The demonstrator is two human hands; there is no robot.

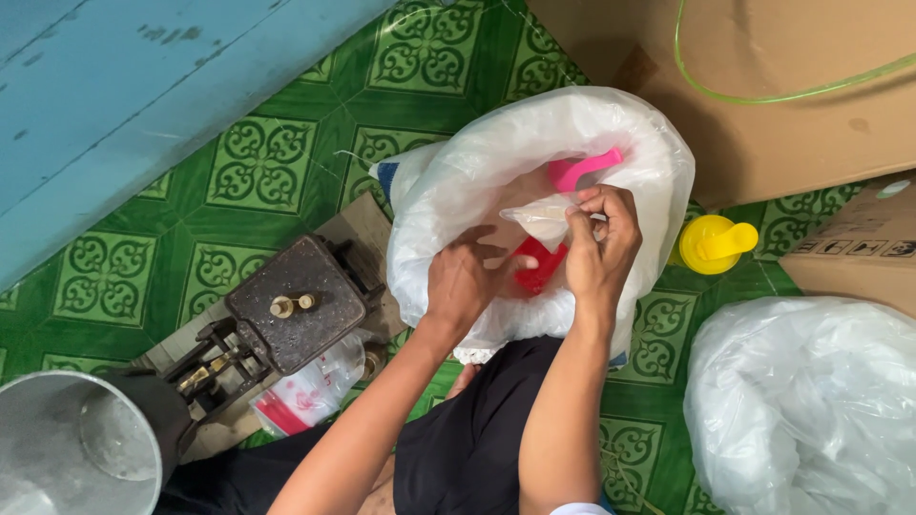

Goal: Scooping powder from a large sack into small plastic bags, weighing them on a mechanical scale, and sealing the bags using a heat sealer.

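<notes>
Pinching a small clear bag (546, 219), right hand (599, 250) above left hand (465, 283).

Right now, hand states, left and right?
Left hand: closed on a red scoop in the big white bag.
Right hand: pinching a small clear bag.

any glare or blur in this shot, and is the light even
Head view: soft, even light, no hard shadows; mild sheen on the large white plastic sack and round metal bucket; left hand and right hand reasonably sharp; frame edges bend slightly.
</notes>
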